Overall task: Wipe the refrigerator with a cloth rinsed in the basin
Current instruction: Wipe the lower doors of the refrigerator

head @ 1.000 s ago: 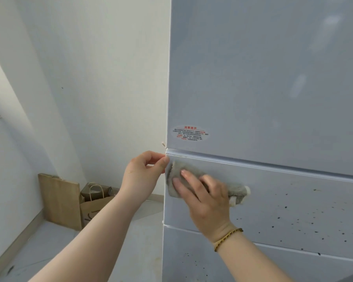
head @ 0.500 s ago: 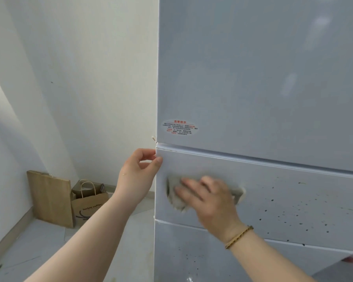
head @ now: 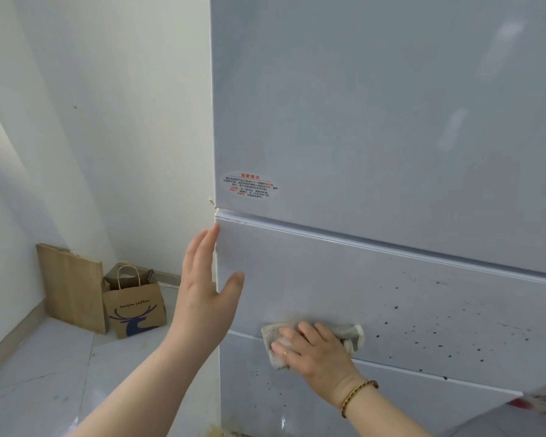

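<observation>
One head-worn view is aimed forward and slightly down, close to the pale grey glossy refrigerator front (head: 391,121).

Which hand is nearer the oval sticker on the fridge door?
Left. The left hand lies just below and left of the sticker; the right hand presses the cloth much lower.

left hand (head: 203,290) outstretched, right hand (head: 316,353) flat

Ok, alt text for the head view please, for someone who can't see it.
The right hand presses a grey cloth against the spattered middle panel of a refrigerator; the open left hand touches the panel's left edge. A paper bag stands on the floor.
</observation>
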`<state>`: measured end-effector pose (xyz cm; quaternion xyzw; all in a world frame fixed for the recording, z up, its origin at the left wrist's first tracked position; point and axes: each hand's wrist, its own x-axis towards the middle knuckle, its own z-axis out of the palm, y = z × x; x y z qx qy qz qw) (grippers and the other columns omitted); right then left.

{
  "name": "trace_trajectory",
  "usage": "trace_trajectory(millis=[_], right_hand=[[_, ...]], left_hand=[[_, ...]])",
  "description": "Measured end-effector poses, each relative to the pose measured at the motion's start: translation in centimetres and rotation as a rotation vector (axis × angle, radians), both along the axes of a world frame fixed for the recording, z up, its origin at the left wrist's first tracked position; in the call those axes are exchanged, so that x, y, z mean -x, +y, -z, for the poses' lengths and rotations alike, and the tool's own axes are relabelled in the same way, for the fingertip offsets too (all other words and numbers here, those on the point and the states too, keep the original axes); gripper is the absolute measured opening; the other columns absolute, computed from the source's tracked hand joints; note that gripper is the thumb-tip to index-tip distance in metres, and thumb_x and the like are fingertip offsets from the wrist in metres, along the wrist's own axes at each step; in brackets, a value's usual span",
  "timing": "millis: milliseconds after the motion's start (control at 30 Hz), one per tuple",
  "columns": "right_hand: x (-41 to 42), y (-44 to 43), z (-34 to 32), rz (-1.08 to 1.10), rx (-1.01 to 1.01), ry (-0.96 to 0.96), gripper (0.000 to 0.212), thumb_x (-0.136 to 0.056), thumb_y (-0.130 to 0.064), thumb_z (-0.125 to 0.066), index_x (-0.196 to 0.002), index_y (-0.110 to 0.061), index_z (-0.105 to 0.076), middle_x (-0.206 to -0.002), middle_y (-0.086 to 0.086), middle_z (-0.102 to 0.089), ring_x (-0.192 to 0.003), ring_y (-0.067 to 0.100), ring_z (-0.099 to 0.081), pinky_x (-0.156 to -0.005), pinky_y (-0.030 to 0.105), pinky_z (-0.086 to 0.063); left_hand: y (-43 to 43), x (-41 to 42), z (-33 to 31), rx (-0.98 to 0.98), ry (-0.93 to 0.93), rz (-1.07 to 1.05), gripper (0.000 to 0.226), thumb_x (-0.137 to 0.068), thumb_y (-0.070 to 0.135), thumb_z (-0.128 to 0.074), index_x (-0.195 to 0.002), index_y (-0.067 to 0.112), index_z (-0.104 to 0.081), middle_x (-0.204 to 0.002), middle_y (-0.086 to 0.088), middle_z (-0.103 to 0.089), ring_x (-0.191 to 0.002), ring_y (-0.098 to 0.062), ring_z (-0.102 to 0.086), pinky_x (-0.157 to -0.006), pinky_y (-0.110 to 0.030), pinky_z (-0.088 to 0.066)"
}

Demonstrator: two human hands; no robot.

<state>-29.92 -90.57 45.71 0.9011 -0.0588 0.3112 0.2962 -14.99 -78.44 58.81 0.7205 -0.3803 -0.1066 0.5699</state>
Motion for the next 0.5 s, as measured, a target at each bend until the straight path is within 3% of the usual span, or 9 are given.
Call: trace_trajectory(millis=[33,133,200,267,333,433,500], right_hand=[[0.6,-0.2,-1.1,-0.004,-0.020,-0.047,0.031,-0.078,-0.006,-0.040,-0.100,-0.026,-0.048,-0.104,-0.003,-0.043,-0.081,0.017,-0.039,-0.068,0.027,-0.029],[2.1,-1.0,-6.7,0.002,-0.086,-0.283,0.033,-0.096,-0.005,-0.026,-0.104,-0.026,-0.051,-0.107,-0.004,-0.047,-0.082,0.018,-0.040,-0.068,0.028,-0.031],[3.4,-1.8,-10.6,0.016,-0.080,-0.448,0.031,-0.095,-0.007,-0.031,-0.104,-0.026,-0.054,-0.107,-0.004,-0.049,-0.085,0.019,-0.041,-0.070,0.029,-0.033],[4.0,-2.4,-12.2,0.030,-0.069,-0.550,0.028,-0.095,-0.009,-0.035,-0.105,-0.025,-0.055,-0.107,-0.003,-0.049,-0.087,0.021,-0.042,-0.072,0.030,-0.033],[3.6,-2.4,-11.1,0.055,-0.038,-0.557,0.027,-0.091,-0.008,-0.042,-0.106,-0.026,-0.054,-0.107,-0.001,-0.048,-0.088,0.021,-0.043,-0.071,0.030,-0.033],[2.5,-1.8,-6.3,0.047,-0.026,-0.414,0.032,-0.093,-0.004,-0.033,-0.106,-0.026,-0.052,-0.106,-0.001,-0.046,-0.086,0.019,-0.042,-0.068,0.030,-0.032],[2.0,-1.3,-4.5,0.021,-0.048,-0.283,0.033,-0.084,-0.002,-0.038,-0.103,-0.026,-0.050,-0.105,-0.002,-0.044,-0.083,0.018,-0.041,-0.065,0.029,-0.032]], left_hand=[[0.0,0.8,0.3,0.007,-0.043,-0.004,0.068,-0.086,0.002,-0.054,-0.128,0.041,-0.019,-0.143,0.013,-0.020,-0.131,-0.002,-0.021,-0.107,-0.017,-0.020],[-0.5,2.8,1.2,0.010,-0.158,0.027,0.071,-0.085,0.001,-0.055,-0.120,0.045,-0.012,-0.137,0.022,-0.006,-0.125,0.010,-0.008,-0.089,0.010,-0.004],[-1.1,3.8,1.5,-0.021,-0.185,0.041,0.072,-0.085,0.003,-0.055,-0.121,0.045,-0.009,-0.137,0.024,0.002,-0.130,0.006,-0.005,-0.093,0.006,-0.001],[-1.6,4.3,1.6,-0.051,-0.187,0.020,0.075,-0.085,0.005,-0.057,-0.122,0.045,-0.006,-0.137,0.023,0.005,-0.138,-0.003,-0.003,-0.101,-0.008,-0.005],[-1.8,4.3,1.6,-0.061,-0.196,0.000,0.078,-0.084,0.005,-0.058,-0.121,0.046,-0.004,-0.137,0.024,0.006,-0.137,-0.002,-0.002,-0.102,-0.012,-0.006],[-1.7,4.1,1.8,-0.062,-0.201,-0.010,0.079,-0.084,0.002,-0.057,-0.123,0.045,-0.003,-0.137,0.025,0.006,-0.128,0.009,0.001,-0.093,0.006,0.000],[-1.6,3.9,1.9,-0.068,-0.193,-0.005,0.081,-0.084,-0.001,-0.056,-0.123,0.044,-0.002,-0.137,0.025,0.005,-0.127,0.010,0.002,-0.086,0.013,0.002]])
